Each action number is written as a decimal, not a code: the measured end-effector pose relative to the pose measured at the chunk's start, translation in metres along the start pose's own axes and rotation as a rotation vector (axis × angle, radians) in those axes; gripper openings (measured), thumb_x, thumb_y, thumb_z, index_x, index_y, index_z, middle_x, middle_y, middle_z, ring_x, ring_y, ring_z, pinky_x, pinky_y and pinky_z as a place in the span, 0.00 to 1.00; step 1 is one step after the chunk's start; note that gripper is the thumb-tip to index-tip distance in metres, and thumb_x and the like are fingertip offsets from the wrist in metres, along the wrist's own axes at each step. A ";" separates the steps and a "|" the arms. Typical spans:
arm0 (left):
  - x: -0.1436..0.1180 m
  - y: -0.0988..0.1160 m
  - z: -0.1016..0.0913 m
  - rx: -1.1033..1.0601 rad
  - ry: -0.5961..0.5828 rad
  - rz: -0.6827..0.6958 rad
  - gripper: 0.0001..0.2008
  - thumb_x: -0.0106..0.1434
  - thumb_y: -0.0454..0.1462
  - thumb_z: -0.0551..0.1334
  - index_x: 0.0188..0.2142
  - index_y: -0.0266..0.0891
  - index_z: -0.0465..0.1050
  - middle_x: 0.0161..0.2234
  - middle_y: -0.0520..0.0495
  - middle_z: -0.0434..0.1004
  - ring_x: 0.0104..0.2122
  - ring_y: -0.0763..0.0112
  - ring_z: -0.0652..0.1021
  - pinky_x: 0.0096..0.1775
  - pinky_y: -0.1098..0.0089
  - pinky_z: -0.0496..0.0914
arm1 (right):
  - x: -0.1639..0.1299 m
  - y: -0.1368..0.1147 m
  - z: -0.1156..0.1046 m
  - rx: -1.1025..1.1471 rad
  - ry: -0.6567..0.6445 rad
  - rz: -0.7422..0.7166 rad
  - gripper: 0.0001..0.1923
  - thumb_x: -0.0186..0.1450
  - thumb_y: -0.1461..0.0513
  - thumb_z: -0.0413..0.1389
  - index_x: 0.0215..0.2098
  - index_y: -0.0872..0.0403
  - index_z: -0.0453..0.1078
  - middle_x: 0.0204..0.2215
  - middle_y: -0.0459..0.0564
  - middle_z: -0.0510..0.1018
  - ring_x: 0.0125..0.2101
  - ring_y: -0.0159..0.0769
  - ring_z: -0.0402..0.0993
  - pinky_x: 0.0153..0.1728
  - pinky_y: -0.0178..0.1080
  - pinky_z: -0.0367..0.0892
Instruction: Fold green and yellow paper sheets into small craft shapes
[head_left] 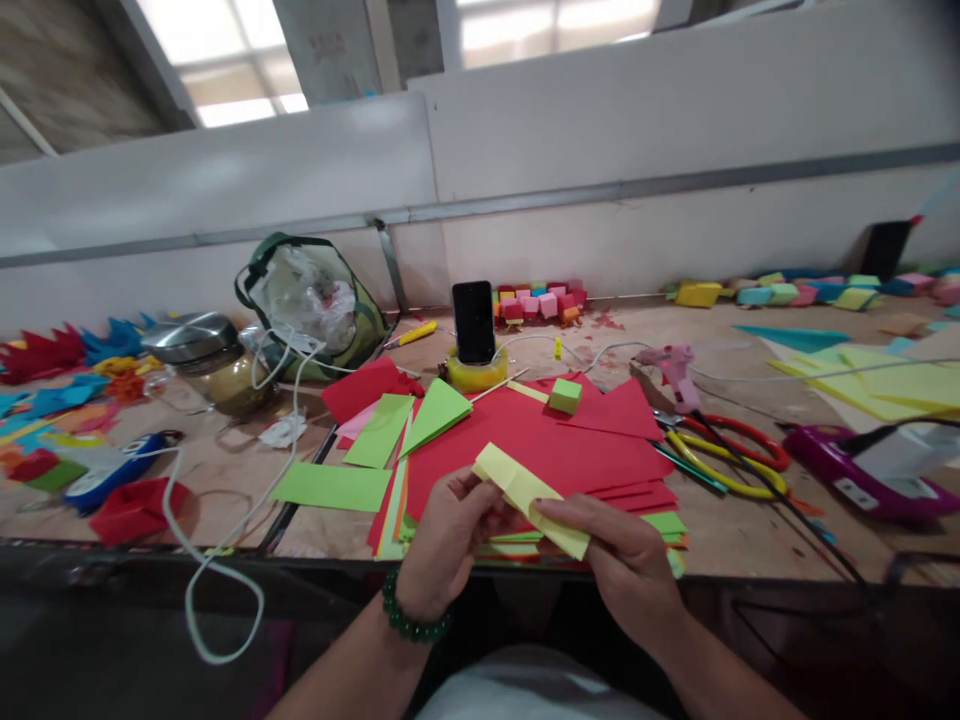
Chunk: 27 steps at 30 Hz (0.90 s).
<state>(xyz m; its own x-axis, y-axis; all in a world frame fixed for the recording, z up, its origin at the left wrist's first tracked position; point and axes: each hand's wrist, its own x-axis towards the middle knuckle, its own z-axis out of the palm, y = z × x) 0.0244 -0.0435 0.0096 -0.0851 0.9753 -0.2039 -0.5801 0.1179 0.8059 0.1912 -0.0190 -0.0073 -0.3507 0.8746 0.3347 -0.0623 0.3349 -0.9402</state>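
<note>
A folded strip of pale yellow paper [517,486] is held slantwise between my two hands, above the front of the table. My left hand [457,530], with a green bead bracelet at the wrist, pinches its left part. On the strip's right part, the thumb of my right hand [626,560] presses on top with the fingers beneath. Under them lies a stack of red paper sheets [465,440], with green and orange edges showing below. A small green paper cube [565,396] sits on the stack. Green paper pieces [330,486] lie at its left.
A phone [474,322] stands against a yellow tape roll [477,372]. Scissors [735,460] with red and yellow handles, a pink glue gun [675,375] and a purple power strip [862,475] lie right. Left are a glass jar [225,375], a bag [315,300] and a white cable [191,590].
</note>
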 end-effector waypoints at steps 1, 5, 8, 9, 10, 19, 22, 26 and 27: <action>0.000 0.000 0.000 -0.013 -0.001 0.003 0.09 0.51 0.36 0.69 0.23 0.33 0.71 0.19 0.54 0.70 0.20 0.79 0.72 0.27 0.78 0.70 | -0.001 0.002 -0.001 -0.039 -0.014 -0.051 0.23 0.56 0.71 0.49 0.40 0.44 0.79 0.30 0.47 0.81 0.30 0.35 0.77 0.29 0.34 0.75; -0.001 0.002 0.001 -0.046 -0.035 0.056 0.16 0.56 0.46 0.65 0.29 0.32 0.74 0.23 0.49 0.74 0.22 0.76 0.73 0.27 0.77 0.70 | -0.001 0.005 -0.004 -0.157 -0.012 -0.191 0.26 0.56 0.73 0.49 0.41 0.42 0.78 0.29 0.46 0.80 0.28 0.33 0.77 0.28 0.32 0.72; -0.003 0.003 0.001 0.029 -0.031 0.077 0.15 0.54 0.44 0.68 0.27 0.33 0.74 0.22 0.49 0.74 0.23 0.76 0.74 0.29 0.76 0.70 | -0.001 0.007 -0.005 -0.200 -0.015 -0.200 0.27 0.56 0.73 0.49 0.42 0.42 0.78 0.29 0.46 0.81 0.30 0.34 0.77 0.28 0.32 0.71; -0.003 0.004 0.001 0.052 -0.014 0.075 0.14 0.52 0.43 0.70 0.26 0.33 0.73 0.22 0.50 0.74 0.23 0.76 0.74 0.29 0.76 0.71 | -0.002 0.007 -0.006 -0.207 -0.014 -0.197 0.27 0.56 0.73 0.49 0.42 0.41 0.78 0.29 0.46 0.81 0.31 0.35 0.78 0.29 0.32 0.71; -0.003 0.004 0.002 0.065 0.005 0.072 0.13 0.51 0.41 0.71 0.25 0.33 0.73 0.22 0.50 0.75 0.23 0.76 0.74 0.30 0.76 0.71 | -0.002 0.008 -0.006 -0.214 -0.010 -0.194 0.27 0.55 0.74 0.49 0.42 0.41 0.78 0.30 0.46 0.81 0.32 0.35 0.78 0.29 0.32 0.72; -0.005 0.005 0.000 0.326 0.041 0.222 0.13 0.55 0.40 0.68 0.22 0.33 0.72 0.20 0.51 0.72 0.23 0.76 0.73 0.29 0.76 0.69 | 0.001 0.008 -0.006 -0.227 -0.066 -0.243 0.24 0.57 0.73 0.51 0.42 0.42 0.78 0.30 0.45 0.81 0.30 0.33 0.78 0.29 0.30 0.71; -0.008 0.008 -0.001 0.570 0.031 0.396 0.12 0.59 0.40 0.64 0.24 0.33 0.73 0.25 0.49 0.73 0.26 0.74 0.73 0.29 0.75 0.67 | 0.001 0.003 -0.008 -0.264 -0.176 -0.265 0.25 0.56 0.74 0.49 0.43 0.45 0.77 0.39 0.48 0.80 0.36 0.34 0.78 0.34 0.31 0.71; -0.015 0.016 0.001 0.946 0.042 0.626 0.09 0.61 0.37 0.61 0.27 0.35 0.75 0.27 0.48 0.72 0.29 0.72 0.72 0.31 0.74 0.66 | 0.005 -0.010 -0.017 -0.378 -0.161 -0.262 0.13 0.57 0.71 0.52 0.35 0.51 0.74 0.52 0.53 0.72 0.50 0.42 0.71 0.46 0.38 0.69; -0.017 0.019 0.003 1.029 0.033 0.666 0.08 0.61 0.36 0.61 0.27 0.35 0.74 0.26 0.48 0.72 0.28 0.72 0.72 0.31 0.74 0.66 | 0.007 -0.015 -0.019 -0.393 -0.104 -0.263 0.10 0.58 0.69 0.54 0.35 0.51 0.73 0.49 0.54 0.73 0.49 0.41 0.71 0.45 0.38 0.69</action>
<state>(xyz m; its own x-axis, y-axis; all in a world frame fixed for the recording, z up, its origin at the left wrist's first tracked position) 0.0178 -0.0570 0.0300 -0.1495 0.8980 0.4139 0.4935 -0.2949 0.8182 0.2076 -0.0113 0.0103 -0.4634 0.7095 0.5309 0.1891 0.6645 -0.7229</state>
